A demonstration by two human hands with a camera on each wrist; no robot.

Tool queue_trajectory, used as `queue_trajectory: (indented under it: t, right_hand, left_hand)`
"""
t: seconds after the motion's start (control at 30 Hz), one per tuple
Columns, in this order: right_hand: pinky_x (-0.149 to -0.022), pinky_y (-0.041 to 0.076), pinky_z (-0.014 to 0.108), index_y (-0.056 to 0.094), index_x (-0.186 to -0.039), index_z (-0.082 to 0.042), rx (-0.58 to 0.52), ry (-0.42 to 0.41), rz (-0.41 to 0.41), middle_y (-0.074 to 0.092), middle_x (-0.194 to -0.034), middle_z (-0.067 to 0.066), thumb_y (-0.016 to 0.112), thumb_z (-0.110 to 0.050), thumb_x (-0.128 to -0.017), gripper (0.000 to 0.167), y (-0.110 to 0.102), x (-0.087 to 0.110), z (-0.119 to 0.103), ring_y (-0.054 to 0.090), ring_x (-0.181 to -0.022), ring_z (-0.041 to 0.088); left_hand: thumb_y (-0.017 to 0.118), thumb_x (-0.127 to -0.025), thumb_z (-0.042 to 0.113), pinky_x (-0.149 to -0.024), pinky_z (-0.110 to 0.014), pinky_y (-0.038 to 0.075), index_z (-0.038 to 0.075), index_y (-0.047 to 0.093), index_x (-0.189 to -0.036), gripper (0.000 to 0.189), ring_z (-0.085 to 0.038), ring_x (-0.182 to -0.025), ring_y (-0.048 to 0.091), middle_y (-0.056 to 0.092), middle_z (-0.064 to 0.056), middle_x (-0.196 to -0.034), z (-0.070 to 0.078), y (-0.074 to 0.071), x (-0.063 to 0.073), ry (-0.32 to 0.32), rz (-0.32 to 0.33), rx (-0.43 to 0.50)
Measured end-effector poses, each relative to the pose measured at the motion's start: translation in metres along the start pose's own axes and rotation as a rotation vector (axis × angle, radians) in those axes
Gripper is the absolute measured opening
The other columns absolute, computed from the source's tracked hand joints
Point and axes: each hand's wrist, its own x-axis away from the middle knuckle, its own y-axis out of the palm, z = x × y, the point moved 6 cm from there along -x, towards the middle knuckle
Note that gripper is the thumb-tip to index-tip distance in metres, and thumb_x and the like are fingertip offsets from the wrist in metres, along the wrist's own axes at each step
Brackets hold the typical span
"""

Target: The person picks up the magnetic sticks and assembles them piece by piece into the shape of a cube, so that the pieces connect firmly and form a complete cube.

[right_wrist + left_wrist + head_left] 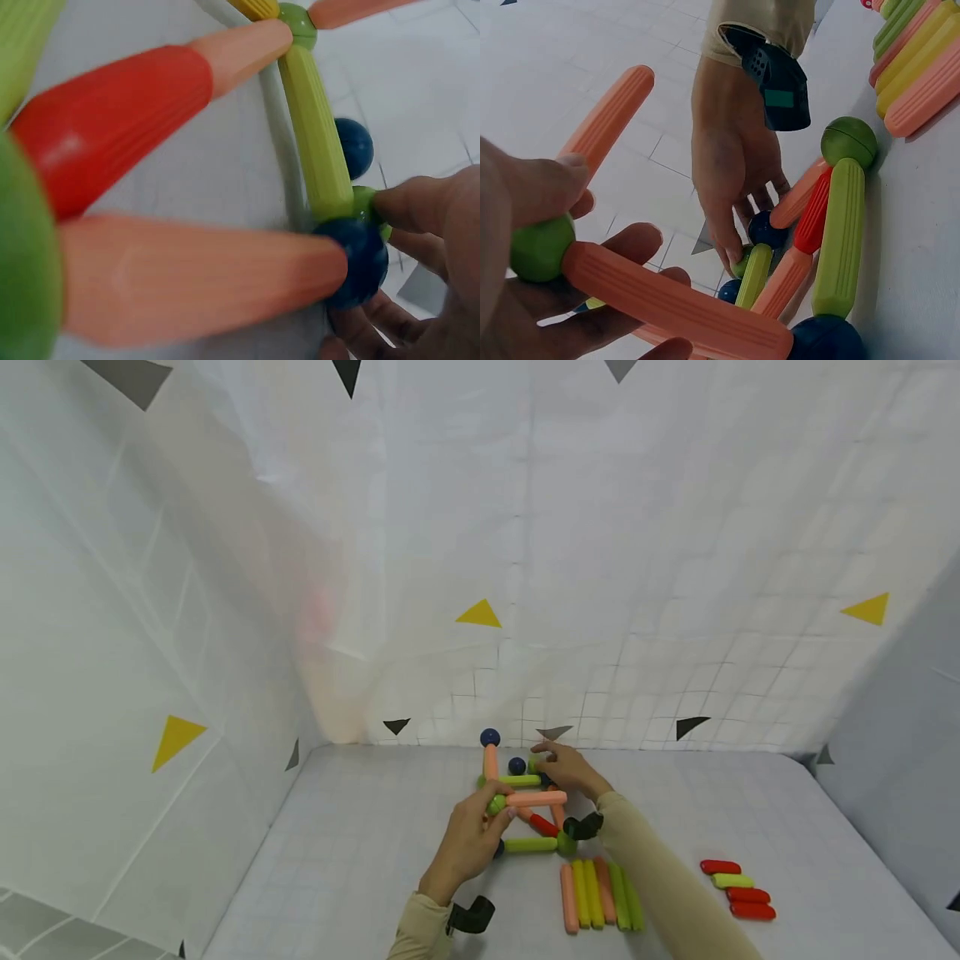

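Observation:
A frame of magnetic building rods and balls stands at the back middle of the table. My left hand grips a green ball at the frame's near upper corner. From that ball one orange rod runs down to a blue ball, and another orange rod sticks out to the right. Behind the frame, my right hand pinches a smaller-looking green ball beside a dark blue ball. A red rod lies low within the frame, between orange pieces.
Several orange, yellow and green rods lie side by side in front of the frame. Farther right are short red and yellow-green pieces. A loose dark blue ball sits behind the frame. A white sheet wall rises at the table's back edge.

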Motion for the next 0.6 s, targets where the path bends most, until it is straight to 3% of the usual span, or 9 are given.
queue_trajectory:
  t: [0.1, 0.23, 0.43, 0.6]
  right_hand:
    - [-0.107, 0.051, 0.061, 0.066, -0.139, -0.006, 0.048, -0.053, -0.020, 0.064, -0.141, 0.026, 0.059, -0.030, -0.107, 0.040, 0.004, -0.003, -0.007, 0.061, -0.131, 0.044]
    - [-0.104, 0.052, 0.057, 0.064, -0.133, 0.000, 0.051, -0.044, -0.002, 0.067, -0.133, 0.023, 0.062, -0.028, -0.105, 0.040, 0.007, -0.005, -0.009, 0.065, -0.121, 0.038]
    - [-0.105, 0.051, 0.056, 0.056, -0.139, 0.002, -0.024, -0.007, 0.041, 0.064, -0.136, 0.025, 0.059, -0.027, -0.108, 0.043, 0.004, -0.003, -0.001, 0.063, -0.122, 0.039]
    - [-0.103, 0.052, 0.057, 0.058, -0.145, -0.004, -0.087, -0.010, 0.072, 0.062, -0.141, 0.027, 0.055, -0.030, -0.110, 0.043, -0.002, 0.002, 0.003, 0.062, -0.125, 0.041]
  left_hand:
    - [0.063, -0.108, 0.028, -0.066, -0.023, 0.045, 0.015, 0.066, -0.127, 0.023, -0.007, -0.074, 0.051, 0.070, -0.001, -0.101, 0.000, 0.000, 0.000, 0.007, 0.004, 0.008]
    - [0.065, -0.107, 0.021, -0.066, -0.023, 0.045, 0.015, 0.067, -0.126, 0.020, -0.007, -0.075, 0.051, 0.071, -0.001, -0.102, 0.000, -0.001, 0.000, 0.012, 0.011, 0.006]
    - [0.066, -0.107, 0.020, -0.069, -0.024, 0.046, 0.014, 0.067, -0.127, 0.021, -0.009, -0.077, 0.053, 0.072, -0.002, -0.104, 0.001, -0.002, 0.000, 0.016, 0.020, -0.017]
    - [0.062, -0.109, 0.030, -0.073, -0.026, 0.049, 0.015, 0.066, -0.128, 0.025, -0.010, -0.083, 0.057, 0.073, -0.002, -0.108, 0.000, -0.001, 0.000, 0.009, 0.012, -0.018]
